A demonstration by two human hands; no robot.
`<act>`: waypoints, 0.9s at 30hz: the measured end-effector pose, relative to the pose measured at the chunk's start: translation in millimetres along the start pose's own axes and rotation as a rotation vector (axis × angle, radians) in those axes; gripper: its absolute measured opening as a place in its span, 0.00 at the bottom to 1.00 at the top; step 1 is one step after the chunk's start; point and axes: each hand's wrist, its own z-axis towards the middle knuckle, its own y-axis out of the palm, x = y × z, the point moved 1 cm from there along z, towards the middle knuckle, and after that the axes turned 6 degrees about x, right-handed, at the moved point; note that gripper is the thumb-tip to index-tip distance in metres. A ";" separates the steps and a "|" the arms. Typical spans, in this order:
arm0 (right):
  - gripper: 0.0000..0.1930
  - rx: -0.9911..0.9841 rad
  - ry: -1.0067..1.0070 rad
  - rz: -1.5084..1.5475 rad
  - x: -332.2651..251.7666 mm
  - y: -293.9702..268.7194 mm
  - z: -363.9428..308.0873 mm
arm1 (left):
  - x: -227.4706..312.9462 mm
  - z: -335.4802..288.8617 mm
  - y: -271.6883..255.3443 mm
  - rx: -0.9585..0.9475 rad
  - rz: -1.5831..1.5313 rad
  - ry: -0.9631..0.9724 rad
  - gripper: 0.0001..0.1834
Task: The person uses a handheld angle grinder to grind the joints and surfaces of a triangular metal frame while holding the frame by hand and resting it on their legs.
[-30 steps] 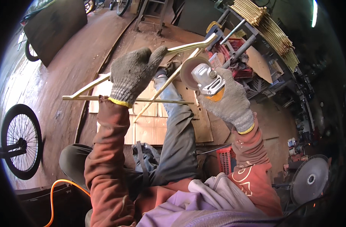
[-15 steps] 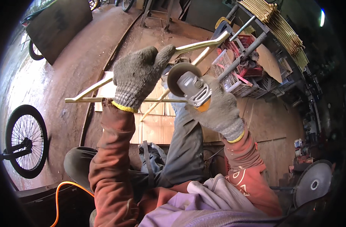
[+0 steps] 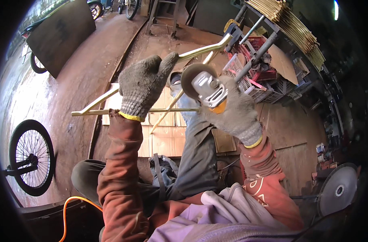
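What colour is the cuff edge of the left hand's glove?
Yellow: the cuff edge on the left hand, best seen in the head view.

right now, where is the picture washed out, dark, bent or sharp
Head view: glare whitens the floor at left, the right edge sinks into shadow below a bright tube light, corners go black, the dark floor seam bows, and the angle grinder looks fairly crisp.

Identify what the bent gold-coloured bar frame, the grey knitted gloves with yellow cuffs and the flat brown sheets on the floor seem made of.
Bent gold-coloured bar frame: probably metal, glossy, judging by bright streaks along it; coating unclear.
Grey knitted gloves with yellow cuffs: textile yarn, matte, showing ribbed knit; exact fibre unclear.
Flat brown sheets: likely cardboard, dull, with straight fold lines.
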 end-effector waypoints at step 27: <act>0.40 -0.601 0.779 2.167 39.1 122.4 -126.2 | -144.3 85.8 7.5 0.167 -0.206 -0.360 0.35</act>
